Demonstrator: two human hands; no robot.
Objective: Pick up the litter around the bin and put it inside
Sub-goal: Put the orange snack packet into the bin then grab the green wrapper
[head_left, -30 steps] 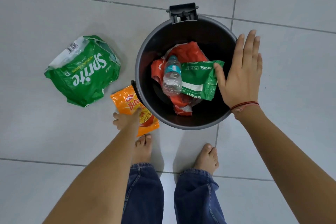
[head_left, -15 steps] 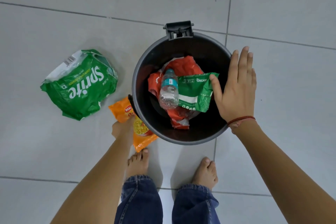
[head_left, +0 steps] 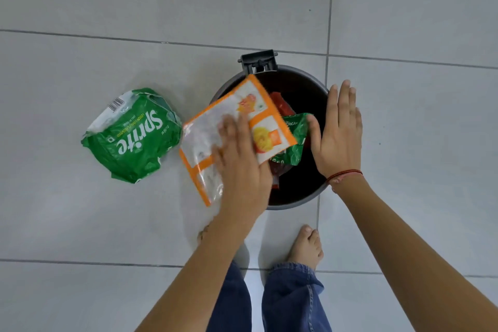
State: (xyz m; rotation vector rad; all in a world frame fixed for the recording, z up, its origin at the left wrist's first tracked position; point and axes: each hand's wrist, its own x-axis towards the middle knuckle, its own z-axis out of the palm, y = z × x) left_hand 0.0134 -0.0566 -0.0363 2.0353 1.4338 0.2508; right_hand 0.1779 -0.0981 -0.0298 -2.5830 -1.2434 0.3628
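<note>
— Where was the litter?
— The left hand (head_left: 239, 167) gripped an orange snack packet (head_left: 231, 127) over the left rim of the bin (head_left: 304, 198) at centre frame; a green Sprite wrapper (head_left: 132, 137) lay on the floor, left of it.
— And the right hand (head_left: 338, 132)?
— Open, fingers flat, above the bin's right edge.

One round dark plastic bin (head_left: 301, 198) is seen. Four crumpled plastic wrappers are counted: two green (head_left: 134, 137) (head_left: 293, 143), one orange-and-white (head_left: 229, 127), one red (head_left: 283, 105).
</note>
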